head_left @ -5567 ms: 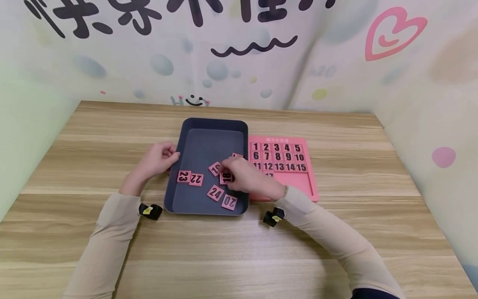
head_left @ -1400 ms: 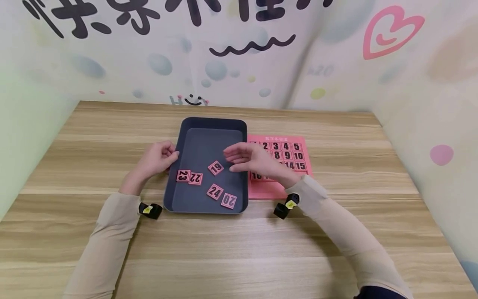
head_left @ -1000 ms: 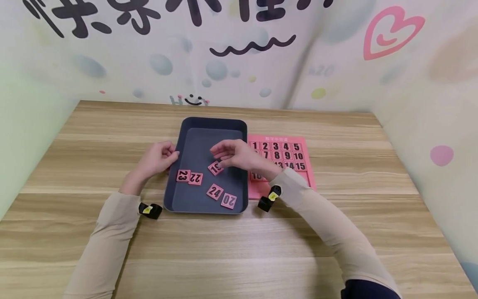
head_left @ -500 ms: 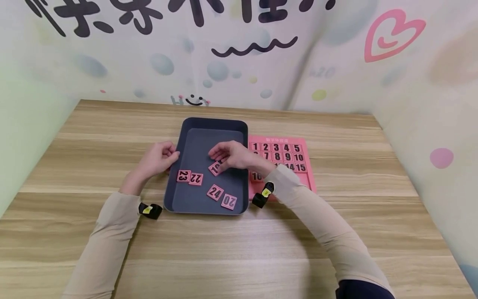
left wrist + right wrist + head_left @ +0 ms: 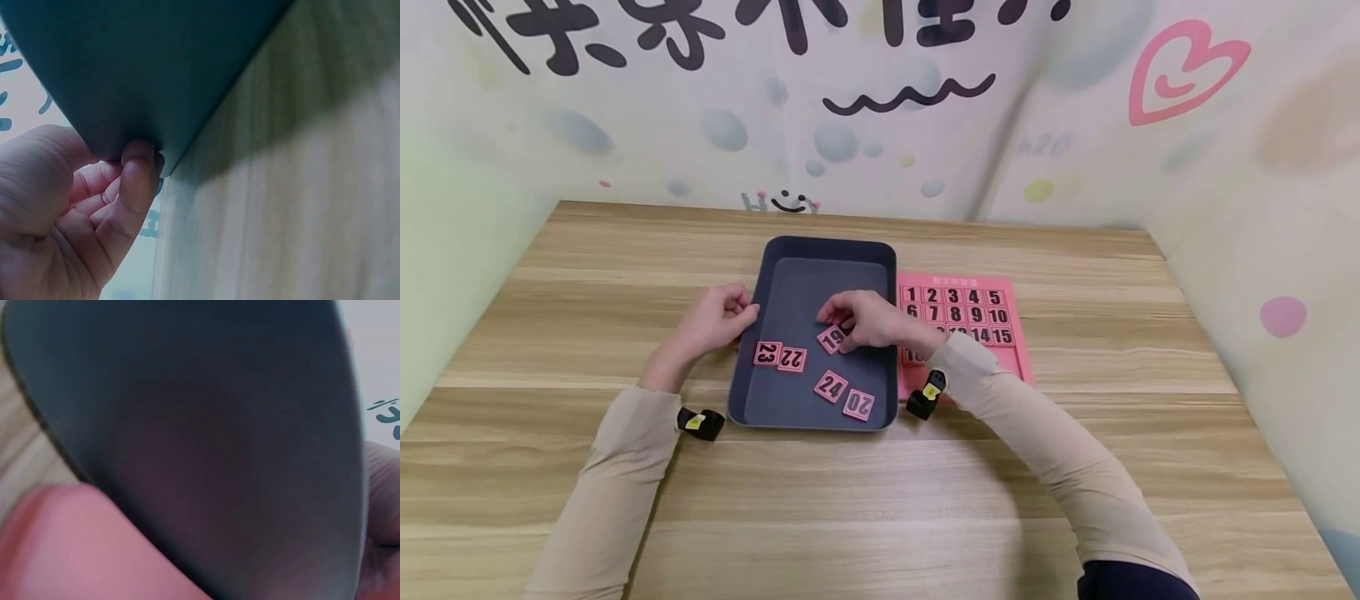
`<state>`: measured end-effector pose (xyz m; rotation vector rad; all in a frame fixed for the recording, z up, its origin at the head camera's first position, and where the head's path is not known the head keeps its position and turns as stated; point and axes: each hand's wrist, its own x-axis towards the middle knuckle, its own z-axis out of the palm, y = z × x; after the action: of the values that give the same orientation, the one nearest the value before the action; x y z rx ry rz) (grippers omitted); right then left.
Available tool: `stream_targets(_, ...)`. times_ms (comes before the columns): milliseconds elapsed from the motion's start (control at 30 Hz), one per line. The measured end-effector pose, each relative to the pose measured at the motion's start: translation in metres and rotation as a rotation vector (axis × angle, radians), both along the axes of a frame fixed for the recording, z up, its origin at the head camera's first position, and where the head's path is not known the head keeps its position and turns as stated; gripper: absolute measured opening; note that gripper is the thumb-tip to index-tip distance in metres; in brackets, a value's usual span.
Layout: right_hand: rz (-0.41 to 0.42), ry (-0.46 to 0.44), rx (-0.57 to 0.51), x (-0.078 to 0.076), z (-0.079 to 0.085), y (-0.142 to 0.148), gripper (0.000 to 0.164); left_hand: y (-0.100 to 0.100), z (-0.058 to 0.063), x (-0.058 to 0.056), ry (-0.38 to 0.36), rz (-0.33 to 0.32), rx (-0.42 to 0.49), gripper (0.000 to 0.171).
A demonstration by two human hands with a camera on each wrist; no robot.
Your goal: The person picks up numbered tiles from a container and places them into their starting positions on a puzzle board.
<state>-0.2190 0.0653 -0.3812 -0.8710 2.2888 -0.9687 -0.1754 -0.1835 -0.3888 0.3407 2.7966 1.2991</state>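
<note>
My left hand (image 5: 718,321) pinches the left rim of a dark grey tray (image 5: 812,283). In the left wrist view, its thumb and index finger meet at the tray's wall (image 5: 169,75). My right hand (image 5: 876,321) is inside the tray, with thumb and fingers curled at the edges of the pink number tile 19 (image 5: 831,338). Tiles 23 (image 5: 767,353) and 22 (image 5: 792,359) lie side by side at the tray's left. Nearer the front are tiles 24 (image 5: 831,386) and 20 (image 5: 858,405). In the right wrist view, the tray wall hides most of the right hand (image 5: 384,500).
A pink number board (image 5: 1018,362) lies against the tray's right side, with rows of tiles in order from 1. My right forearm covers part of its lower rows. Both rest on a wooden table (image 5: 820,517), with a printed wall (image 5: 1075,175) behind.
Tile 18 and one beside it have left the tray since the oldest frame. My right hand moved left from over the board and closed in on tile 19. The left hand stayed put.
</note>
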Motion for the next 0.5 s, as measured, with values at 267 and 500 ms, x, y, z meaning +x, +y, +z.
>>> stream_targets(267,0.026,0.112,0.029,0.0016,-0.0011,-0.0012,0.034,0.0005,0.0016,0.0013,0.012,-0.004,0.010,0.010)
stream_targets(500,0.022,0.148,0.006,0.0010,-0.0037,-0.0008,0.029,0.0016,0.0031,0.0021,0.014,-0.008,0.014,0.011)
